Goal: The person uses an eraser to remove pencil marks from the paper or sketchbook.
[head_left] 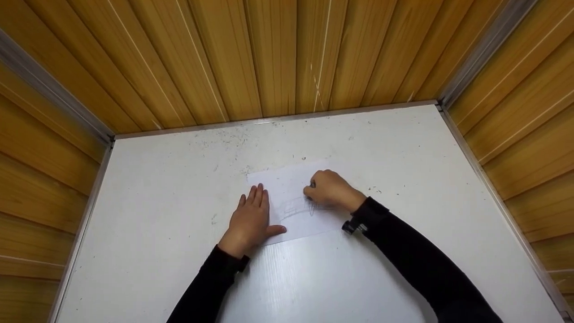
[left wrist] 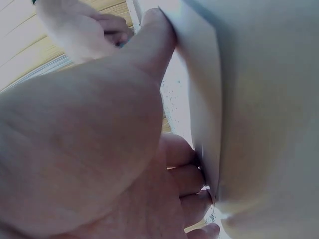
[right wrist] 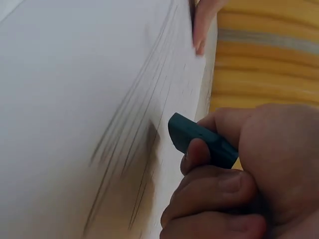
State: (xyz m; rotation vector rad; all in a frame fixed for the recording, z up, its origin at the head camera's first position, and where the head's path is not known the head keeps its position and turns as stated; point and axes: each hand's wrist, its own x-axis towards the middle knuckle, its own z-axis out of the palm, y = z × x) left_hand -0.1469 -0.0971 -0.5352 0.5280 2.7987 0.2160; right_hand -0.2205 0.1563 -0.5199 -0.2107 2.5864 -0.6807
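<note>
A white sheet of paper [head_left: 305, 224] with grey pencil lines lies on the white table. My left hand [head_left: 251, 220] rests flat on its left edge, fingers straight and thumb spread out over the paper. In the left wrist view the thumb [left wrist: 149, 45] touches the sheet, whose near edge stands slightly off the table. My right hand [head_left: 332, 190] is over the right half of the sheet and pinches a small dark green eraser [right wrist: 192, 137] between thumb and fingers. From the right wrist view, long pencil strokes [right wrist: 129, 124] run beside the eraser; whether it touches the paper I cannot tell.
Dark crumbs [head_left: 233, 137] are scattered over the white table [head_left: 170, 188], mostly behind the paper. Wood-panelled walls [head_left: 269, 58] enclose the table at the back, left and right, with grey metal edging [head_left: 278, 119] along its rim.
</note>
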